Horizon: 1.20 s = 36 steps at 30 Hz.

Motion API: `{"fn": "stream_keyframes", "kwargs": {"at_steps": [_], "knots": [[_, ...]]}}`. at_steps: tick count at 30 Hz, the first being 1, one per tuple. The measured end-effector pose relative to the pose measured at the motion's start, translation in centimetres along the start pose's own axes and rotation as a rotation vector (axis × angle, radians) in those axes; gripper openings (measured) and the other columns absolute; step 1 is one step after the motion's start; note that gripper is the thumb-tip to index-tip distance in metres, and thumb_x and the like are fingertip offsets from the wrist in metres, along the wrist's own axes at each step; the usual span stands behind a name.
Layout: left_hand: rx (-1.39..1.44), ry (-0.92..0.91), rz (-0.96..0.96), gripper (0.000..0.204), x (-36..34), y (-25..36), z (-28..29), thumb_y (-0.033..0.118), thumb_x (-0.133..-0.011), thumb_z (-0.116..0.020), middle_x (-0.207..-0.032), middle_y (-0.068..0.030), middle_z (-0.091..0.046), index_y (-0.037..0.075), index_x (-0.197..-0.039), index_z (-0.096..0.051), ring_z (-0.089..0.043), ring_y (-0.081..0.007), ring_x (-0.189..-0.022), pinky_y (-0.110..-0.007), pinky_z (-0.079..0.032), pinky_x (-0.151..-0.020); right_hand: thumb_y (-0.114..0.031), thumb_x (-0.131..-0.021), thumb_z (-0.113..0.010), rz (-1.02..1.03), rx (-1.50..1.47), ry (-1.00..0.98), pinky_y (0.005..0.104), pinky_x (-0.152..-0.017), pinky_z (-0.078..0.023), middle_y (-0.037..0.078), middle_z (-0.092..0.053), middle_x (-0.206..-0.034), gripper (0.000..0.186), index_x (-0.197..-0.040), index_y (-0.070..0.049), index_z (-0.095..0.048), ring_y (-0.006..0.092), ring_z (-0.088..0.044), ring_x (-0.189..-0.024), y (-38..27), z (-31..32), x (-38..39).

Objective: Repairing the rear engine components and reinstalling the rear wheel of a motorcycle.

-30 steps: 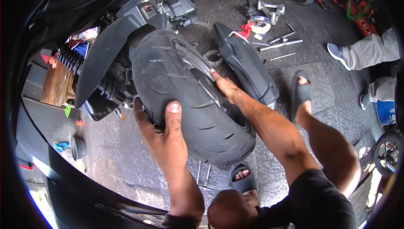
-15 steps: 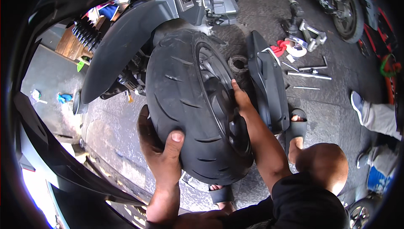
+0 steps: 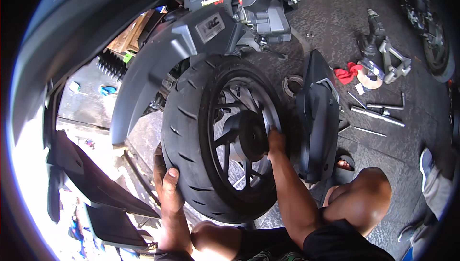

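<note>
A motor scooter wheel [image 3: 187, 136] with a black grooved tyre stands upright between my hands, its spoked rim and round hub [image 3: 250, 136] turned toward the right. My left hand [image 3: 168, 186] is pressed round the tread at the lower left, thumb on top and the other fingers mostly hidden behind the tyre. At the right side, my right hand [image 3: 276, 143] grips the rim beside the hub; its fingers are partly hidden and slightly blurred. Just beyond the wheel is the scooter's dark grey rear fender [image 3: 158, 64], with the engine housing [image 3: 266, 19] farther back.
A long black part like an exhaust muffler [image 3: 316, 117] stands right of the wheel. Farther right lie metal tools [image 3: 378, 116], a red cloth [image 3: 346, 73], a metal bracket [image 3: 395, 62] and a shock-like part [image 3: 372, 33]. Another person's shoe [image 3: 425, 160] shows at the right edge.
The wheel has turned, so more of its spokes and hub shows. Both hands stay on it, my right hand now lower and nearer the hub. The view has also shifted.
</note>
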State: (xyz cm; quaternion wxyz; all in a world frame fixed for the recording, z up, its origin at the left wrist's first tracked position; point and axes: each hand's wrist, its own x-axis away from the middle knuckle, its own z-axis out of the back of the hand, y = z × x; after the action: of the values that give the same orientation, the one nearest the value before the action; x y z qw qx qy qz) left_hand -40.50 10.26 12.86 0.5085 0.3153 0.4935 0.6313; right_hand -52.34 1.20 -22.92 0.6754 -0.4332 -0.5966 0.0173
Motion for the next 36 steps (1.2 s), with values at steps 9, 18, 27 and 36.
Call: {"fn": "stream_keyframes", "kwargs": {"at_steps": [9, 18, 27, 36], "knots": [[-0.437, 0.044, 0.153, 0.131, 0.4, 3.8, -2.4, 0.07, -0.057, -0.078, -0.139, -0.0271, -0.04, -0.012, -0.143, -0.023, -0.038, -0.0332, -0.132, -0.041, -0.026, -0.111, -0.031, -0.088, -0.055, 0.053, -0.197, -0.174, 0.0403, -0.08, -0.048, 0.025, -0.067, -0.101, 0.043, -0.101, 0.009, -0.064, 0.0309, -0.066, -0.09, -2.3, -0.4, 1.7], [-0.424, 0.157, 0.112, 0.127, 0.8, 4.0, -4.4, 0.068, -0.054, -0.08, -0.135, -0.0252, -0.045, -0.012, -0.14, -0.031, -0.042, -0.0322, -0.128, -0.042, -0.029, -0.11, -0.036, -0.086, -0.06, -0.019, -0.095, -0.234, 0.0427, -0.095, -0.042, 0.027, -0.057, -0.117, 0.06, -0.122, 0.01, -0.048, 0.0379, -0.058, -0.107, -2.5, 0.4, 1.4], [-0.302, 0.201, 0.116, 0.117, -0.6, 2.5, -2.3, 0.059, -0.062, -0.079, -0.136, -0.0216, -0.045, -0.008, -0.143, -0.029, -0.045, -0.0304, -0.125, -0.041, -0.032, -0.107, -0.038, -0.083, -0.061, 0.173, 0.26, -0.053, 0.0411, -0.095, -0.042, 0.03, -0.052, -0.123, 0.069, -0.126, 0.012, -0.043, 0.0369, -0.054, -0.113, -10.2, -0.1, 4.0], [-0.253, 0.258, 0.121, 0.113, -1.4, 0.9, 1.8, 0.058, -0.064, -0.078, -0.136, -0.0201, -0.045, -0.006, -0.143, -0.029, -0.047, -0.0308, -0.122, -0.041, -0.036, -0.104, -0.049, -0.082, -0.063, 0.252, 0.402, -0.024, 0.0429, -0.104, -0.039, 0.033, -0.049, -0.13, 0.091, -0.138, 0.013, -0.027, 0.0425, -0.051, -0.12, -12.3, -3.6, 3.4]]}}
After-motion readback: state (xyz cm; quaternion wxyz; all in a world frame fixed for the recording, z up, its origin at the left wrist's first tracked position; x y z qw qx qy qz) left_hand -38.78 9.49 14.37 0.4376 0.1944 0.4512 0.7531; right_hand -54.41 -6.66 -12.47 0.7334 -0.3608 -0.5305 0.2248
